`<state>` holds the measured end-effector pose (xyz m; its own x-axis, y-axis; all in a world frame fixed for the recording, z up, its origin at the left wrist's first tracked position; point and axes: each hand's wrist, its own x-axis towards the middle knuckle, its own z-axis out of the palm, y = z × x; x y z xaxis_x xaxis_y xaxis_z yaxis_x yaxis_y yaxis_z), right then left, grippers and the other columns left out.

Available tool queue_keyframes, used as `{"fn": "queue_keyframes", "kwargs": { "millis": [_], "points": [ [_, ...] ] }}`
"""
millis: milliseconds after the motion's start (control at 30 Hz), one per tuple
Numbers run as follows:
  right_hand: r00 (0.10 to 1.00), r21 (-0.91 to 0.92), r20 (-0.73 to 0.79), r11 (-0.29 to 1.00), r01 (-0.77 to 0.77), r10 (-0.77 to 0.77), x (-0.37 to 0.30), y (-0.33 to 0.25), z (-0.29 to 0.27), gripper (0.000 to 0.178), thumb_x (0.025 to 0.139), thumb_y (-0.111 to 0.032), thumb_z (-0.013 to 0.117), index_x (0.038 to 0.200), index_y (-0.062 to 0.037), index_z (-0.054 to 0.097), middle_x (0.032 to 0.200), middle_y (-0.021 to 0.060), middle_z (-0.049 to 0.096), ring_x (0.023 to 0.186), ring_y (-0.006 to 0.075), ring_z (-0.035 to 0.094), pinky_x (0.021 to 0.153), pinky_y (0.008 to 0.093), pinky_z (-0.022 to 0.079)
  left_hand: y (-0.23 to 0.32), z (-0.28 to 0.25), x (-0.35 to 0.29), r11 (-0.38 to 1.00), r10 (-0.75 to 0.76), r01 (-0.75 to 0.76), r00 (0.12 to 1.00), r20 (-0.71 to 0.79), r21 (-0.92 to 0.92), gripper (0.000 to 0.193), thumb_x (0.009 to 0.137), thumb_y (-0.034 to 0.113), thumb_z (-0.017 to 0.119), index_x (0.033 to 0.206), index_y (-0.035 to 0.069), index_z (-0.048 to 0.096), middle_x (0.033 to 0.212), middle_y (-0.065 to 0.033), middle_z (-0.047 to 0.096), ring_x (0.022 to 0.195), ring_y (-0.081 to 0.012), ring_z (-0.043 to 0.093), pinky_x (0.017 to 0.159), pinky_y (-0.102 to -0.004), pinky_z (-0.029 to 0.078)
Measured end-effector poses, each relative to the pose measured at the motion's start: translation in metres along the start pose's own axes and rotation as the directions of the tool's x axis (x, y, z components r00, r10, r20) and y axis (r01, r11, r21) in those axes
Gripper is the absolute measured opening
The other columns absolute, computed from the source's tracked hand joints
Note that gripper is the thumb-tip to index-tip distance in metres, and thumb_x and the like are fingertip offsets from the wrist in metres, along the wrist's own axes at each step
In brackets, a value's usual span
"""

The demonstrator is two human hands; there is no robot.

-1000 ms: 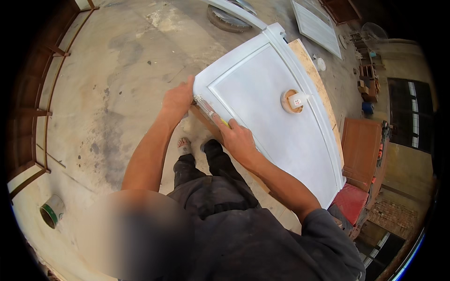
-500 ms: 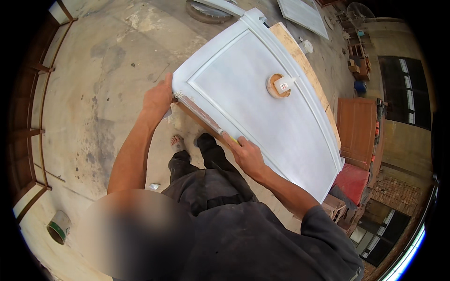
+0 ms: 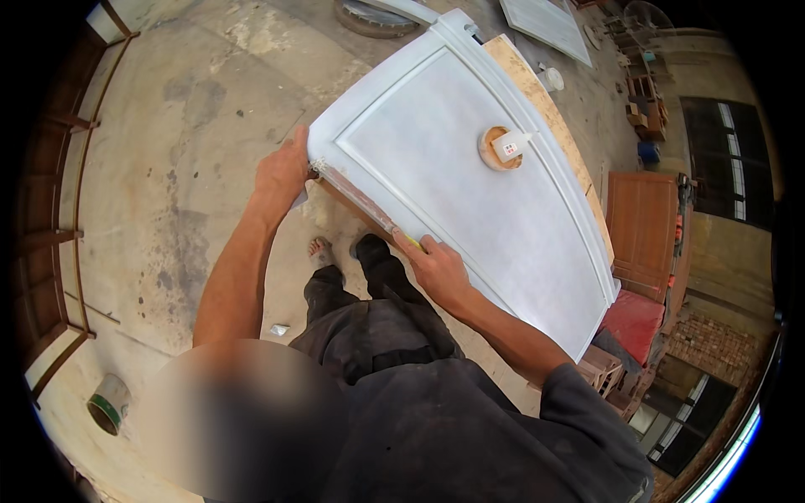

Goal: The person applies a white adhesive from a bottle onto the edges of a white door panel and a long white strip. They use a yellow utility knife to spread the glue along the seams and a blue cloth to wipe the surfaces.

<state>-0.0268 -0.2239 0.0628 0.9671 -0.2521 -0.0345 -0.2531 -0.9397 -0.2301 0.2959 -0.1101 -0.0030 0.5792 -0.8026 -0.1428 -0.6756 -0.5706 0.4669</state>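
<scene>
A large pale white panel with a curved side and raised moulding lies before me. Its near left corner is in the grip of my left hand, fingers bent over the edge and something pale showing under the palm. Along the near edge runs a rough, brownish worn strip. At the right end of that strip, my right hand is closed round a thin yellow tool, mostly hidden by the fingers. On the panel rests a round tan container with a white bottle lying across it.
A wooden board shows beyond the panel's far side. Farther back are a white bucket and another pale panel. To the right stand a brown cabinet and a red cushion-like item. A can sits at lower left.
My right hand and the yellow tool have shifted slightly along the panel's near edge. My left hand keeps its hold on the corner. The whole view has moved a little.
</scene>
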Motion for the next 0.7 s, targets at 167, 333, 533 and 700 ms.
{"fn": "queue_keyframes", "kwargs": {
  "millis": [167,333,533,700],
  "points": [
    [1.0,-0.003,-0.011,1.0,-0.002,0.002,0.012,-0.007,-0.001,0.061,0.086,-0.004,0.065,0.145,-0.0179,0.059,0.083,0.0103,0.054,0.06,0.0298,0.058,0.058,0.0418,0.051,0.001,0.004,0.001,1.0,-0.013,0.013,1.0,-0.001,0.014,0.049,0.087,0.02,0.077,0.118,0.009,0.04,0.1,-0.0207,0.071,0.089,-0.0417,0.072,0.071,-0.0497,0.058],
    [1.0,0.002,-0.016,1.0,-0.004,0.004,0.028,-0.012,0.002,0.061,0.085,-0.003,0.065,0.144,-0.0167,0.059,0.084,0.0105,0.056,0.062,0.0302,0.059,0.06,0.0423,0.051,0.003,-0.003,-0.001,1.0,-0.005,0.005,1.0,0.016,0.012,0.052,0.086,0.02,0.078,0.118,0.009,0.04,0.102,-0.0208,0.071,0.09,-0.0417,0.072,0.073,-0.0501,0.058],
    [1.0,0.008,-0.017,1.0,-0.014,0.014,0.017,-0.011,0.001,0.06,0.085,-0.003,0.064,0.143,-0.0167,0.06,0.087,0.0106,0.058,0.063,0.0307,0.06,0.061,0.0418,0.052,0.001,0.003,0.003,0.999,-0.042,0.042,0.999,0.01,0.001,0.058,0.083,0.022,0.082,0.121,0.008,0.04,0.103,-0.0215,0.071,0.092,-0.0423,0.072,0.075,-0.0507,0.057],
    [0.998,0.002,-0.066,1.0,0.004,-0.004,0.035,-0.014,0.008,0.057,0.086,-0.005,0.071,0.141,-0.0196,0.064,0.08,0.0092,0.056,0.06,0.0291,0.06,0.056,0.0414,0.05,0.001,0.002,0.001,1.0,-0.006,0.006,1.0,-0.009,0.0,0.057,0.084,0.023,0.081,0.121,0.008,0.04,0.105,-0.0221,0.071,0.093,-0.0417,0.072,0.075,-0.0502,0.058]
  ]
}}
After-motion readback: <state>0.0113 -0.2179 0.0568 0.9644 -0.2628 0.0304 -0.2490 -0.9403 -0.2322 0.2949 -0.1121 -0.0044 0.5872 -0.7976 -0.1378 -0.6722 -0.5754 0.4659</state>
